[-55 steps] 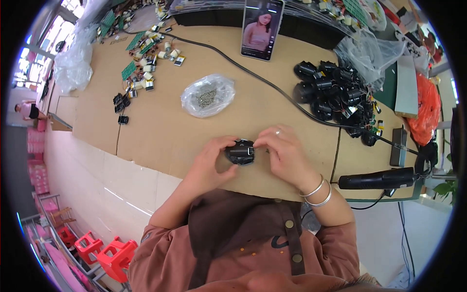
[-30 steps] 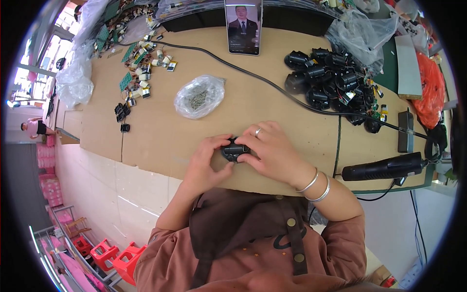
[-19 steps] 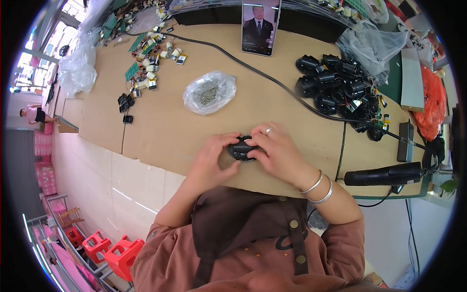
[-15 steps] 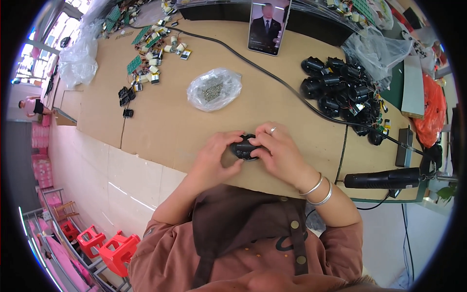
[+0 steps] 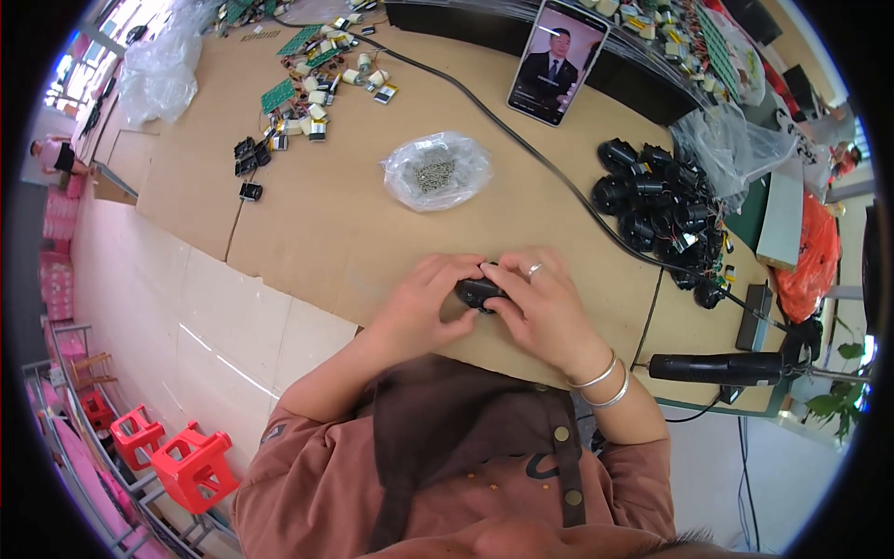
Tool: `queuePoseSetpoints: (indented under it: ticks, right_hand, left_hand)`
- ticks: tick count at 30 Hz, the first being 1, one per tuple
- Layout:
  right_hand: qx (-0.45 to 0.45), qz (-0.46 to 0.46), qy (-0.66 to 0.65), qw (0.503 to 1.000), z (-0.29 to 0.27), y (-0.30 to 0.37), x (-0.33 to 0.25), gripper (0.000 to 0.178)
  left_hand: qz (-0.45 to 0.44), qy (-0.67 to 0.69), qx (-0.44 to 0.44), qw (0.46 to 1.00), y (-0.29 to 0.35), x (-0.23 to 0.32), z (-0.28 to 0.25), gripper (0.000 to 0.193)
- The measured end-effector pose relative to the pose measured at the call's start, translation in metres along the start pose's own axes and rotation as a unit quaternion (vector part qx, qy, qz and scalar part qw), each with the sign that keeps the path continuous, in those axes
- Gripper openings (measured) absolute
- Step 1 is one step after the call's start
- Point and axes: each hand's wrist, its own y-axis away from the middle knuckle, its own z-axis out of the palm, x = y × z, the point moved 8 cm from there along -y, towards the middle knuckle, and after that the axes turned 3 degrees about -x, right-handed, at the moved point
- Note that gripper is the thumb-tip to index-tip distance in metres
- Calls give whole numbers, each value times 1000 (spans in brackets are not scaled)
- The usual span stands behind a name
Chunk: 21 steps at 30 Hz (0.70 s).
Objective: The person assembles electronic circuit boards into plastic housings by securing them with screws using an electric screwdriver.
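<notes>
A rounded black plastic casing (image 5: pixel 477 293) is held between my two hands, just above the cardboard-covered table near its front edge. My left hand (image 5: pixel 424 300) curves around the casing's left side, thumb low and fingers at its far edge. My right hand (image 5: pixel 538 303), with a ring and two bangles, has its thumb and fingers closed on the right side. The fingers hide much of the casing. Beyond the hands lies an open clear plastic bag (image 5: pixel 396 177) holding a heap of small screws (image 5: pixel 435 175).
A pile of black casings (image 5: pixel 643 191) with wires lies at right, a black cable (image 5: pixel 521 140) running alongside. A black electric screwdriver (image 5: pixel 715 368) sits at the right edge. Green circuit boards (image 5: pixel 277 95) and small batteries (image 5: pixel 384 94) lie far left. A phone (image 5: pixel 557 61) stands at the back.
The casing has tilted in my hands, showing less of its broad face. My right fingers have shifted across its far edge. The whole view has turned slightly.
</notes>
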Motion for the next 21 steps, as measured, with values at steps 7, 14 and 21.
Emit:
queuePoseSetpoints:
  ticks: [7,14,21]
  right_hand:
    - [6,19,19,1000,0,-5,-1,29]
    - [48,109,-73,990,-3,12,27,26]
    - [72,37,-17,997,-3,9,12,20]
  left_hand:
    - [-13,26,16,999,4,-8,2,51]
    - [-2,35,23,999,3,-5,-3,54]
    - [-12,43,16,999,4,-7,-2,52]
